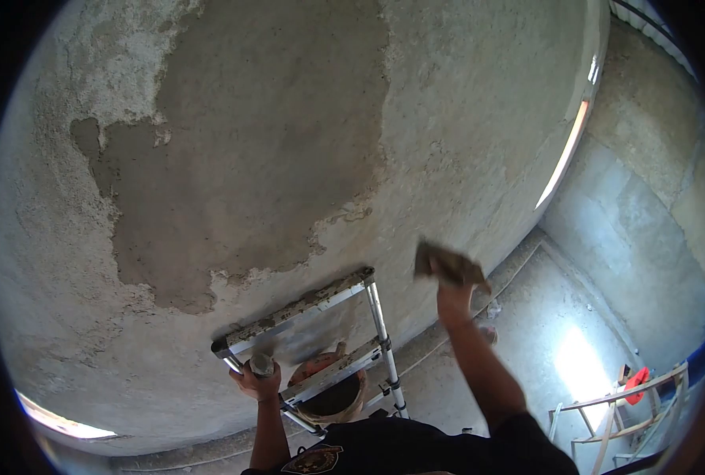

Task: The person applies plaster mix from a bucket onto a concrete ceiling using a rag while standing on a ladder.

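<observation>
My left hand (257,383) is closed at the left side of the metal ladder (380,313), near its top, with a rounded grey object (261,365) at the fingers; which of the two it grips is hard to tell. My right hand (454,294) is raised to the right of the ladder, wrapped round a flat trowel (447,265) that is blurred by motion. Behind the ladder rises a wall with a darker, smoother plaster patch (265,142) amid rough, lighter plaster. A bucket (360,392) of dark material shows behind the lower rungs.
Mortar crusts the ladder's top rung (297,309). At the lower right stands a wooden frame (606,412) with a red item (636,385) on it. A second wall (645,190) rises at the right, and bright light falls on the floor (519,340).
</observation>
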Demonstrator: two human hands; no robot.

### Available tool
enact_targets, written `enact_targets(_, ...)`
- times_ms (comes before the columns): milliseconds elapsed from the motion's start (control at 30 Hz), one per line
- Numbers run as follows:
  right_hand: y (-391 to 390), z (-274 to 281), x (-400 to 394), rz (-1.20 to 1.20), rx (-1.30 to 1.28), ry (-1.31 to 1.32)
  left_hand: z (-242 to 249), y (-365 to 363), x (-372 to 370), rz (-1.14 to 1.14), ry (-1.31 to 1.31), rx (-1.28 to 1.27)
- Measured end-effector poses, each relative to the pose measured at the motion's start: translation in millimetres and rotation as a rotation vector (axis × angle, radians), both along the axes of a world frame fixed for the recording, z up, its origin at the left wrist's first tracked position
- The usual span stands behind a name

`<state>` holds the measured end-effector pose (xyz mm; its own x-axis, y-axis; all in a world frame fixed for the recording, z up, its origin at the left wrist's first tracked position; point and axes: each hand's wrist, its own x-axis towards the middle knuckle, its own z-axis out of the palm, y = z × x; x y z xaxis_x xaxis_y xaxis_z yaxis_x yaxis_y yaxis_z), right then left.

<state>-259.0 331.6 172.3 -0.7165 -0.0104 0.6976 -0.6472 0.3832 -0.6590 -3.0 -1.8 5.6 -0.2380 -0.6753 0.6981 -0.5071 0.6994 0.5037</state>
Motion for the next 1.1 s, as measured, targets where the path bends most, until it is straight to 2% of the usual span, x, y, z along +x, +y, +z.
enact_targets(33,-8,53,-20,0.046,0.243,0.291,-2,0,0,0.001,-0.003,-0.016)
enact_targets(67,-40,112,-17,0.626,-0.457,0.345,-5,-1,0,-0.008,0.035,-0.008)
enact_targets(100,-50,177,-21,0.732,-0.403,0.613,-3,-1,1,-0.011,0.031,-0.008)
enact_targets(133,-56,224,-29,0.509,-0.169,0.816,-1,1,0,-0.001,0.027,0.024)
enact_targets(200,-80,288,-35,0.441,-0.158,0.956,1,3,0,0.015,0.029,0.06)
enact_targets(267,-104,322,-35,0.237,-0.067,1.077,1,2,0,-0.002,0.046,0.041)
enact_targets(367,-133,314,-69,0.159,-0.005,1.094,-6,-2,0,-0.011,0.053,0.015)
enact_targets(433,-136,295,-66,0.109,0.044,1.132,-3,-2,1,-0.005,0.042,0.026)
enact_targets(533,-129,285,-62,0.209,0.204,1.129,-2,0,-2,0.002,0.044,0.035)
enact_targets(600,-120,295,-69,0.231,0.314,1.265,-1,2,0,0.002,0.052,0.021)
enact_targets(700,-116,323,-74,0.107,0.197,1.256,-1,2,0,0.012,0.027,0.082)
enact_targets(733,-117,323,-72,0.132,0.125,1.128,-1,2,0,0.006,0.036,0.066)
enact_targets(867,-126,291,-60,0.16,0.124,1.171,-3,1,0,0.002,0.054,0.081)
enact_targets(933,-125,269,-59,0.295,0.251,1.113,-5,-1,1,-0.007,0.057,0.048)
enact_targets(1033,-116,288,-78,0.234,0.247,1.22,-3,2,1,-0.006,0.058,0.029)
enact_targets(1100,-117,307,-77,0.201,0.171,1.158,-2,1,0,0.0,0.055,0.044)
